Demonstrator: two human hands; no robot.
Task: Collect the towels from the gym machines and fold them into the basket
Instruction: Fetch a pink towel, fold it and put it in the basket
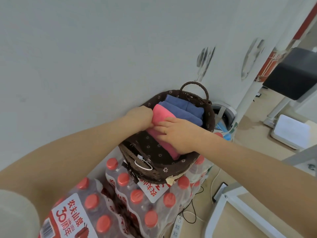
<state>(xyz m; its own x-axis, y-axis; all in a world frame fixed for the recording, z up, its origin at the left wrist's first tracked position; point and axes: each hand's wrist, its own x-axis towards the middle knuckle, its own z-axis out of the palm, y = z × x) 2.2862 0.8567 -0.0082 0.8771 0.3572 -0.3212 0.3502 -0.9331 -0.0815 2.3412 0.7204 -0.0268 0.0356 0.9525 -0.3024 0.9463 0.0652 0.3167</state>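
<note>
— Where does the folded pink microfibre towel (163, 133) sit relative to the hands?

— Directly under them, inside the round dark-brown woven basket with the flowered lining (173, 170). Its long axis runs from the far-left rim down toward the near-right rim. The left hand (139, 118) has its fingers curled round the far end; the right hand (178, 133) lies on top of the middle, fingers fairly straight and spread, pressing down.

— Which hand is nearer the free end?

— The right one; the near end of the towel pokes out just beyond its wrist, close to the near rim.

— And the neighbours?

— Two folded blue towels (181, 109) lie just beside it on the far-right side, touching its edge, and fill that half up to the rim under the looped handle (193, 84). The open room is on the near-left, where bare lining shows.

— So the next move?

— I'd judge it a matter of settling the pink one flat, then lifting both hands straight up; any sideways slide should go toward that bare lining.

— Any risk?

— The basket stands on shrink-wrapped packs of red-capped water bottles (137, 196), hard by the pale wall (85, 57). An uneven surface; pushing hard could tip it.
</note>
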